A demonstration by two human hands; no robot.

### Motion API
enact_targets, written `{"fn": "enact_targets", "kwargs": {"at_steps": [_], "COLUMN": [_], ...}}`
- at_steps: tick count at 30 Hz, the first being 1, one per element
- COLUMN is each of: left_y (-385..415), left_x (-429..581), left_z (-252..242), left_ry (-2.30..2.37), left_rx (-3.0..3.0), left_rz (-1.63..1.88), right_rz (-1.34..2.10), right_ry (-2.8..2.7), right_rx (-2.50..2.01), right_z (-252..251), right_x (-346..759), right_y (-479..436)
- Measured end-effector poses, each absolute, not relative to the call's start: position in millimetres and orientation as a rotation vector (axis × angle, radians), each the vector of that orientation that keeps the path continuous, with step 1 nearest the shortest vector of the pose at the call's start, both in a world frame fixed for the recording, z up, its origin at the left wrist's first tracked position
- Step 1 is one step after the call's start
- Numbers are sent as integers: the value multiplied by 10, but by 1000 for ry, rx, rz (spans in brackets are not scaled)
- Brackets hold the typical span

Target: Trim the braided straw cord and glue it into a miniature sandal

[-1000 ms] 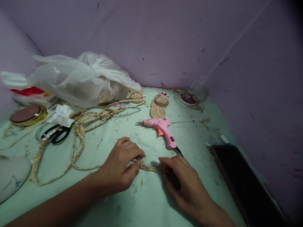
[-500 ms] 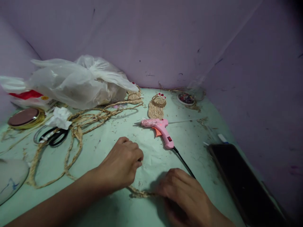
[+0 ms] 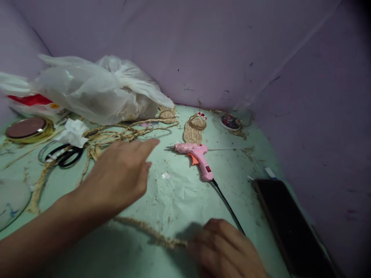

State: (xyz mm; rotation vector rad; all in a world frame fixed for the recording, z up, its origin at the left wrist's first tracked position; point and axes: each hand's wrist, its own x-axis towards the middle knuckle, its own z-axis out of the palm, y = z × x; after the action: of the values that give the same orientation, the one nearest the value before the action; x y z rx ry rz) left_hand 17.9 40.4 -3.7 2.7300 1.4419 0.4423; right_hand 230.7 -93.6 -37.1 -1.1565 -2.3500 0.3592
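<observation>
My left hand (image 3: 121, 172) hovers above the table with its index finger stretched out and its thumb apart; nothing shows between them. Beneath its forearm runs a braided straw rope (image 3: 150, 230), slightly blurred. The rope's right end goes into my right hand (image 3: 224, 251), whose fingers are closed around it. Ahead lies a pink glue gun (image 3: 197, 152) on its side, nozzle to the left. Just behind it is a small woven slipper (image 3: 193, 129) with red and white beads at the top. More braided rope (image 3: 118, 133) lies in a loose heap behind my left hand.
Black-handled scissors (image 3: 65, 156) and crumpled white tissue (image 3: 72, 133) lie at the left, near a round tin (image 3: 26, 129). A plastic bag (image 3: 95, 92) fills the back left. A phone (image 3: 290, 224) lies at the right, and a small dish of beads (image 3: 230, 122) stands at the back.
My left hand has moved left and up, its fingers opening, and more of the rope shows between my hands. My right hand has stayed near its place on the rope.
</observation>
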Motion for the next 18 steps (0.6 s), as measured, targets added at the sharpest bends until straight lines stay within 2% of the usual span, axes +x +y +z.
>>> {"fn": "enact_targets", "kwargs": {"at_steps": [5, 18], "left_y": [193, 80], "left_x": [364, 447], "left_z": [-216, -399], "left_ry": [805, 816], "left_rx": [2455, 2408], "left_rz": [177, 179], "right_rz": [512, 610], "right_ry": [-2054, -2065], "right_rx": [-1364, -1558], "right_z": [-569, -393], "right_x": [2382, 2597], "right_y": [-806, -779]}}
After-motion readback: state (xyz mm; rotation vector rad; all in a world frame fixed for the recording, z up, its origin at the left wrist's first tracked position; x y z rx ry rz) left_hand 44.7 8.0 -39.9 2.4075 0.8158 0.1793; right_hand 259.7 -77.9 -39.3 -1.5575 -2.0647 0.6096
